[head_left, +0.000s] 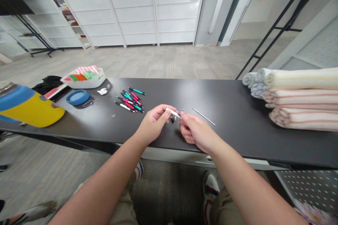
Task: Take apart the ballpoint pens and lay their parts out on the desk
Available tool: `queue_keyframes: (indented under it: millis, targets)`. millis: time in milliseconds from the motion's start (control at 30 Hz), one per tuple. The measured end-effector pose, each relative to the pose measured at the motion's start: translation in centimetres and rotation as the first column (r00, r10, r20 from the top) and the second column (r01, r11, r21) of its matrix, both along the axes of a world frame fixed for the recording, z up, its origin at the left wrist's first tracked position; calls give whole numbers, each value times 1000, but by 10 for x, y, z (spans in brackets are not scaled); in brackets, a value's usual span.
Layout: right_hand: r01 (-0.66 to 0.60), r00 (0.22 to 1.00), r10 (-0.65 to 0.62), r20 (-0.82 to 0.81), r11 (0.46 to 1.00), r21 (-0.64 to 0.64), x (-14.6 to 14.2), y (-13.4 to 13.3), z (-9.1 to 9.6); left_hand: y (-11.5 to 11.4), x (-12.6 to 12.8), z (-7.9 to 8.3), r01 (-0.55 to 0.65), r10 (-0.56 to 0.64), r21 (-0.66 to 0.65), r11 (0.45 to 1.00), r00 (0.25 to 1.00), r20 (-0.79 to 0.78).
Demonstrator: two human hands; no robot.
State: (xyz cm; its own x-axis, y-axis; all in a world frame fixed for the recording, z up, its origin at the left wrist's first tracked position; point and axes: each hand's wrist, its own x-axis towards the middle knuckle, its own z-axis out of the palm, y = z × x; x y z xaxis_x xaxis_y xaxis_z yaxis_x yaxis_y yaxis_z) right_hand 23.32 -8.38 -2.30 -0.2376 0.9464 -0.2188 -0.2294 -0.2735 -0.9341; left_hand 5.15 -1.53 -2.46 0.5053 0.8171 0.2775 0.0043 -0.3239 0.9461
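Left hand: The left hand [156, 119] is held above the counter [224, 102], and a white pen barrel [171, 112] is pinched between its thumb and fingers.
Right hand: The right hand [194, 126] is brought close to the left one; the dark end of the same barrel is pinched by its thumb and fingers, the other fingers being curled in.
White pen barrel: It is held between the two hands, off the surface, tilted down toward four o'clock. The clock directions below are taken from it.
Small dark pieces: Just below the barrel, at six o'clock, small dark pieces [173, 120] are partly hidden by the hands; what they are cannot be told.
Thin metallic rod: At three o'clock, near the right hand, a thin metallic rod [204, 116] is laid flat and slanted.
Pens: Between nine and ten o'clock, teal, red and white pens [128, 101] with black parts are heaped loosely.
Farther left: Beyond the pens, a crumpled white tissue [102, 91] and a white basket [87, 84] filled with colourful packets [91, 74] are placed between nine and ten o'clock. A round blue lid [77, 97] and a yellow-and-blue jug [44, 112] are set toward nine.
Rolled towels: At three o'clock, well apart, striped rolled towels [303, 98] are stacked.
Background: At twelve o'clock, white cabinets [132, 10] are lined up behind the carpeted floor [171, 63].
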Motion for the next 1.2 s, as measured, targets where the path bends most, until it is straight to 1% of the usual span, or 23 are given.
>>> queue_keyframes:
  millis: [33, 67, 100, 167, 233, 267, 333, 400, 500, 633, 767, 867, 967, 1033, 1133, 1200]
  targets:
    - [-2, 999, 2, 35, 1000, 3, 0, 0, -1, 1, -5, 3, 12, 1, 121, 993, 994, -108]
    - [-13, 996, 11, 92, 1000, 24, 0, 0, -1, 3, -10, 7, 56, 3, 252, 966, 974, -228]
    - [-27, 985, 16, 174, 998, 62, 0, 0, -1, 3, -15, 9, 118, 12, 371, 921, 944, -330]
    - [-66, 923, -8, 385, 982, 177, -1, -1, 1, 4, -23, 12, 218, 50, 512, 831, 887, -459]
    - [-123, 820, -73, 567, 946, 300, -3, -2, 5, 2, -27, 11, 294, 92, 573, 765, 830, -549]
    - [-155, 772, -104, 627, 926, 344, -4, -3, 7, 0, -26, 9, 336, 112, 585, 738, 794, -597]
    - [-206, 703, -141, 697, 898, 389, -5, -4, 11, -2, -24, 2, 413, 156, 590, 694, 713, -683]
    - [-235, 657, -157, 737, 887, 398, -5, -6, 13, -4, -20, -3, 449, 194, 594, 668, 665, -721]
    - [-289, 617, -150, 772, 870, 400, 1, -7, 13, -6, -18, -4, 457, 203, 593, 663, 653, -730]
    - [-365, 581, -128, 803, 841, 399, 12, -7, 11, -11, -18, 3, 472, 205, 572, 671, 623, -755]
    - [-449, 498, -161, 852, 793, 412, 17, -6, 8, -14, -18, 5, 484, 210, 533, 694, 571, -793]
    - [-490, 423, -186, 887, 776, 397, 19, -5, 6, -13, -17, 3, 493, 169, 515, 702, 587, -792]
    - [-513, 367, -208, 907, 767, 384, 19, -6, 6, -13, -17, 3, 504, 119, 496, 707, 607, -786]
    - [-527, 331, -214, 919, 766, 368, 19, -7, 6, -12, -18, 4, 504, 88, 466, 727, 605, -791]
    - [-547, 300, -208, 931, 762, 347, 19, -8, 7, -11, -19, 7, 488, 37, 414, 769, 612, -790]
    - [-554, 297, -204, 933, 758, 343, 20, -9, 8, -11, -20, 9, 487, -4, 390, 781, 629, -778]
